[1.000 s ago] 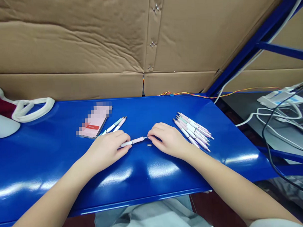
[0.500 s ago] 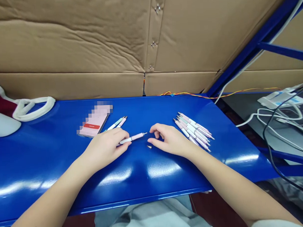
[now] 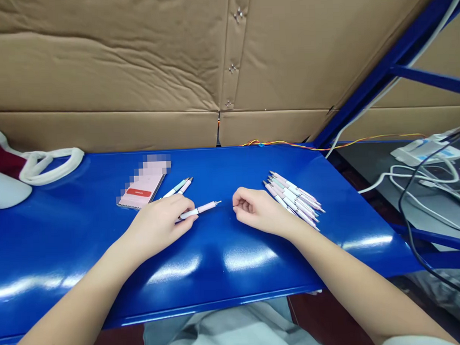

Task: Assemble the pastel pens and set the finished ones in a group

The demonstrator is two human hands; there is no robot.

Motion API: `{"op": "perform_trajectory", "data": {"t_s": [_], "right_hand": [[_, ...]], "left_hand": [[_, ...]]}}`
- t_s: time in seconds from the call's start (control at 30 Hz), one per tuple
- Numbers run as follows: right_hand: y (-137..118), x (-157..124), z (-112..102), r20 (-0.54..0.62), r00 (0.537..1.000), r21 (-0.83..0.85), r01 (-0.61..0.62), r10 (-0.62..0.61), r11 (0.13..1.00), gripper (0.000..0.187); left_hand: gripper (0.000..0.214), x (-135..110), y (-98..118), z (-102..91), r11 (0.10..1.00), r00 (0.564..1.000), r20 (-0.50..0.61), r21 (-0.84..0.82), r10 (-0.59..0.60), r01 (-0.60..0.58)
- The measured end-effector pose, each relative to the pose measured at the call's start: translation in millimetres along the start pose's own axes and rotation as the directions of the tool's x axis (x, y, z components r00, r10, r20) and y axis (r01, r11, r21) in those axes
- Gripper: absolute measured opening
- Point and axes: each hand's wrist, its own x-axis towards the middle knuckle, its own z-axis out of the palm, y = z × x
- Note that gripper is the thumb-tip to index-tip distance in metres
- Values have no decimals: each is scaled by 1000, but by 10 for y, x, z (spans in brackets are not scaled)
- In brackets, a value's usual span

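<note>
My left hand (image 3: 160,223) rests on the blue table and grips the rear of a white and pink pen (image 3: 201,209), whose narrow end points right. My right hand (image 3: 254,210) is a short way right of that tip, with its fingers curled and pinched together. A small metal pen tip lay just below this hand earlier; it is now hidden and no longer shows on the table. A pile of several white, pink and green pens (image 3: 293,196) lies just beyond my right hand, close to its knuckles.
A blurred pink booklet (image 3: 142,188) and two pens (image 3: 177,187) lie left of centre on the blue metal table (image 3: 219,288). A white strap (image 3: 52,166) lies at the far left. Cables and a white device (image 3: 425,153) sit on the right; cardboard stands behind.
The small metal tip has gone from the table. My right hand has moved slightly up and closed its fingers. My left hand still holds the pen.
</note>
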Motion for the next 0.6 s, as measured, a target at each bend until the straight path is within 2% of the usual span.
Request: {"op": "perform_trajectory", "data": {"t_s": [0.07, 0.13, 0.2, 0.3, 0.6], "right_hand": [[14, 12, 16, -53, 995, 225, -67, 81, 972, 7], [24, 33, 56, -55, 986, 450, -118, 159, 885, 7], [31, 57, 103, -30, 978, 603, -145, 204, 784, 9], [35, 79, 150, -19, 976, 677, -147, 216, 721, 13], [24, 77, 215, 33, 975, 739, -172, 220, 651, 19]], "left_hand": [[20, 0, 5, -1, 1000, 1000, -6, -3, 14, -14], [22, 0, 11, 0, 999, 999, -10, -10, 34, -34], [22, -2, 15, 0, 999, 999, -15, -15, 47, -47], [20, -5, 16, 3, 999, 999, -24, -19, 46, -46], [19, -13, 3, 38, 998, 998, -26, -18, 60, -61]]}}
